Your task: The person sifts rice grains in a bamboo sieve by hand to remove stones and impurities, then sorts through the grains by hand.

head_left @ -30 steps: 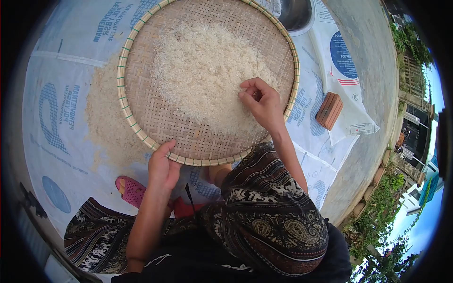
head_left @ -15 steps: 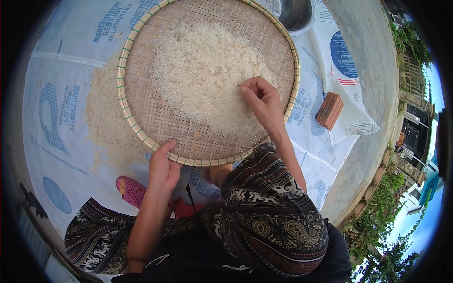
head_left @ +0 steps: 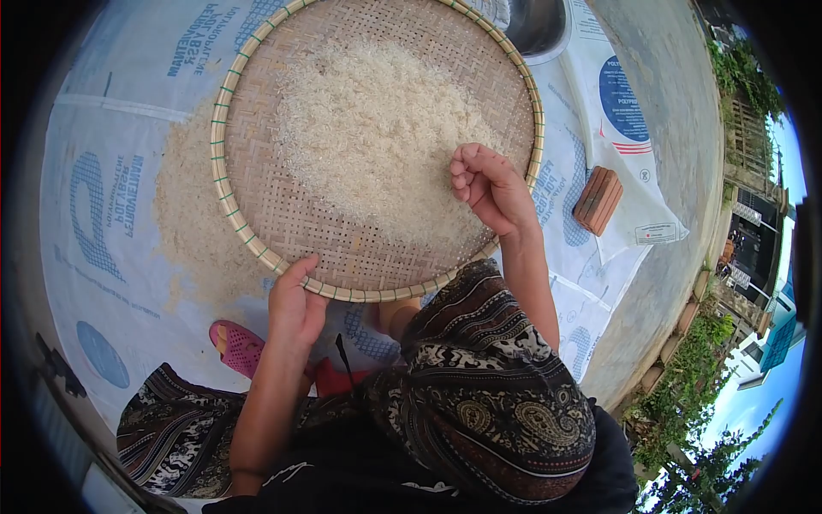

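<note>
A round woven winnowing basket point(head_left: 257, 184) with a bamboo rim is held above the ground sheet. A wide heap of rice point(head_left: 377, 128) lies in its middle and upper part. My left hand point(head_left: 295, 304) grips the near left rim, thumb on top and fingers underneath. Over the right side of the heap is my right hand point(head_left: 492, 188), its fingers curled closed toward the palm. Whether anything small is inside those fingers cannot be seen.
More rice point(head_left: 193, 206) is spread on the printed plastic sheet point(head_left: 111, 257) left of the basket. A brick point(head_left: 598, 201) sits on the sheet at the right. A metal basin point(head_left: 548, 26) stands at the top. A pink sandal point(head_left: 238, 347) shows below the basket.
My right hand has drawn back to the right, away from the rice, and turned so the curled fingers show. My left hand stays on the rim.
</note>
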{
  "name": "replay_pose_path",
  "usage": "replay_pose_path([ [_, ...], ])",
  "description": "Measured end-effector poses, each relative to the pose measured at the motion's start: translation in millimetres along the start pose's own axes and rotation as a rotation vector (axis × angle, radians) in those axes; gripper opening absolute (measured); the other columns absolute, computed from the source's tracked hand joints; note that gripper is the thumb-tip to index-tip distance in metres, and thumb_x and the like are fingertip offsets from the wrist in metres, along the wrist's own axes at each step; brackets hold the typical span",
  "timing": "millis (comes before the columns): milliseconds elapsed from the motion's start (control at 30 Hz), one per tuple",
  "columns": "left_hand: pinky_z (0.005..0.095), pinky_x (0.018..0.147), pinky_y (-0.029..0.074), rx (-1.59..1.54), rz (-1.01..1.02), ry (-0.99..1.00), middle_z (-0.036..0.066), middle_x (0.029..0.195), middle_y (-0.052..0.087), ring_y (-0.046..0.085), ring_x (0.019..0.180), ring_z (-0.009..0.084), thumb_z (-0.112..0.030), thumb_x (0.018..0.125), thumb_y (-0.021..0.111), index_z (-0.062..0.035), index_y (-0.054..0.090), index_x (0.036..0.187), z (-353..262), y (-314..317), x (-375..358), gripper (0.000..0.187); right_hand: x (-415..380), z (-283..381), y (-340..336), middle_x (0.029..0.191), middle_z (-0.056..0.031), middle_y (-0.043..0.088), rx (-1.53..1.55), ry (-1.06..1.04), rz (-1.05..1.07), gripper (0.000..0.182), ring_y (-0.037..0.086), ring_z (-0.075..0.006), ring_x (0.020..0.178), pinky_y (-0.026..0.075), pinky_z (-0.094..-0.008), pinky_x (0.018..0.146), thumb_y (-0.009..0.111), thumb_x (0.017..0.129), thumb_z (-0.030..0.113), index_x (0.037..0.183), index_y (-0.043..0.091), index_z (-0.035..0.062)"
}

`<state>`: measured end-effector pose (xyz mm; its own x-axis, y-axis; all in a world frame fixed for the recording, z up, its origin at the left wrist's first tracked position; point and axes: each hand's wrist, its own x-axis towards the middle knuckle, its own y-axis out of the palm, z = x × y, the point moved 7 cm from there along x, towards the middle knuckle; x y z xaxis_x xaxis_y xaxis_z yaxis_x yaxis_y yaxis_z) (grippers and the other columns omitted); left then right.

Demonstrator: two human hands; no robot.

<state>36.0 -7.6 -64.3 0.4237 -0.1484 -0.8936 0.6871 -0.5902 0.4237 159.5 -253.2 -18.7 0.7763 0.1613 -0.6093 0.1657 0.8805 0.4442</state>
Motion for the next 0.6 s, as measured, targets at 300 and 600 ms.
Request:
replay_pose_path([
  [300,0.0414,0.092,0.041,0.011,-0.006,0.006,0.013,0.117,0.049,0.049,0.107,0.0258,-0.003,0.08,0.048,0.0015,0.039,0.12,-1,1,-1,0.041,-1,8,4,0.096,-0.0178,0.059,-0.115,-0.089,-0.03,0.021,0.061,-0.0222,0.086,0.051,-0.0283,0.077,0.043,0.083,-0.003,0.103,0.049,-0.0061],
  [600,0.041,0.09,0.042,0.019,-0.002,0.006,0.013,0.116,0.049,0.05,0.106,0.0259,-0.004,0.081,0.048,0.0015,0.04,0.12,-1,4,-3,0.04,-4,8,12,0.102,-0.0201,0.057,-0.115,-0.105,-0.027,0.027,0.06,-0.026,0.092,0.05,-0.0309,0.082,0.044,0.081,-0.007,0.109,0.045,-0.0069],
])
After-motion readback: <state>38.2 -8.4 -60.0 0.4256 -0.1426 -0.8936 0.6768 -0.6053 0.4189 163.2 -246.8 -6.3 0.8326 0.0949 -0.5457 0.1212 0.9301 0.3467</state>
